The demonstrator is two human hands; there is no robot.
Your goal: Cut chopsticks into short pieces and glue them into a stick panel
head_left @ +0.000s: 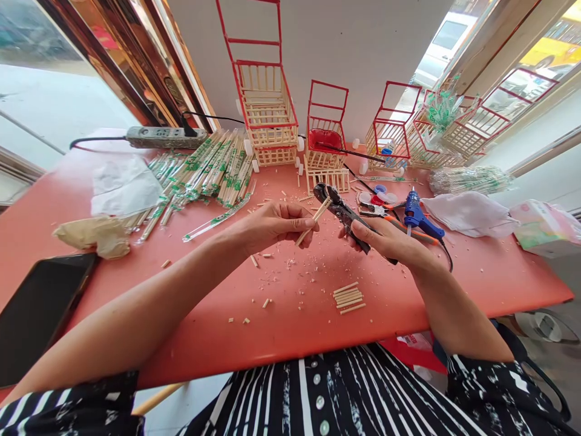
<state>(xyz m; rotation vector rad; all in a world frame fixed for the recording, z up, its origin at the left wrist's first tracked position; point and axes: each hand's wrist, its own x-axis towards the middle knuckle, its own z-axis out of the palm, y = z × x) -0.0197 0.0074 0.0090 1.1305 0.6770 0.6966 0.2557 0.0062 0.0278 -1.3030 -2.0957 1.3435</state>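
Left hand (272,225) pinches a pale wooden stick (313,221) — tilted up-right, tip in the cutters (345,213) — right hand (385,242) wraps those handles.

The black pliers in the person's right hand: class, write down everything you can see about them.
The pliers look like dark metal, worn and dull, with short jaws parted at the far end. The right hand wraps the handles, hiding most of them. The tool is held above the red table, tilted with the jaws pointing up and left. A thin wooden stick, pinched in the left hand, meets the jaws.
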